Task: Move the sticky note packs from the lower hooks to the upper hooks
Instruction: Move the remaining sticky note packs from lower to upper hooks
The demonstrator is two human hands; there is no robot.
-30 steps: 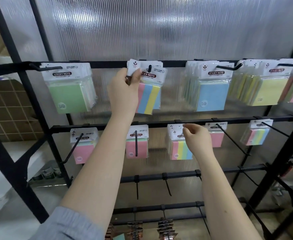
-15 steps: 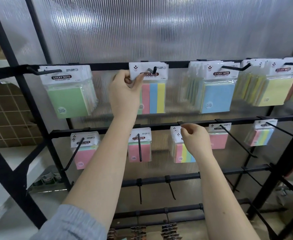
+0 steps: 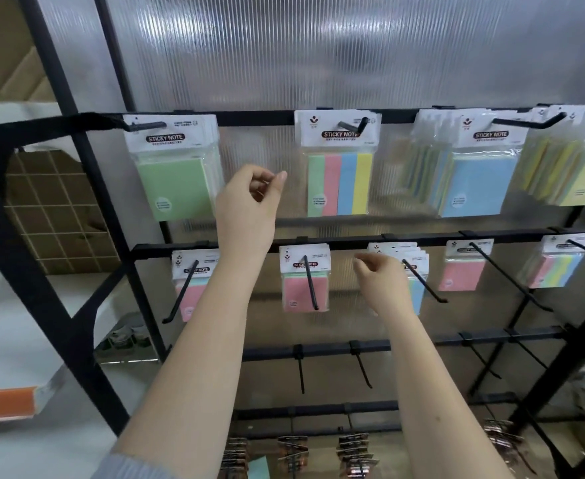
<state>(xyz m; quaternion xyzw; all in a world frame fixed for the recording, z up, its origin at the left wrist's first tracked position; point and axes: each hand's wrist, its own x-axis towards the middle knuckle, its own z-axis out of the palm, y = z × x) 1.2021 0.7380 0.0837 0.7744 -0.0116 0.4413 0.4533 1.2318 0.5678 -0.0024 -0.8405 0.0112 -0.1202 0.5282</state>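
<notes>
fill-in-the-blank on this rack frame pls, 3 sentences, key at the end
1. The striped pack on the upper hook shows ____ colour bands.
2. The left hand holds ____.
3. The right hand is at the ____ rail, in front of a stack of packs.

Missing words: four; nothing; second

Striped four-colour pack (image 3: 339, 165) hanging straight on upper middle hook (image 3: 353, 125). Green pack (image 3: 173, 167), blue pack (image 3: 471, 167) and yellow pack (image 3: 574, 167) hanging thick along the same upper rail. On lower hooks, pink packs (image 3: 303, 278) and striped packs (image 3: 414, 271) dangling, smaller, slightly fanned; far-right one (image 3: 557, 266) tilting.
</notes>
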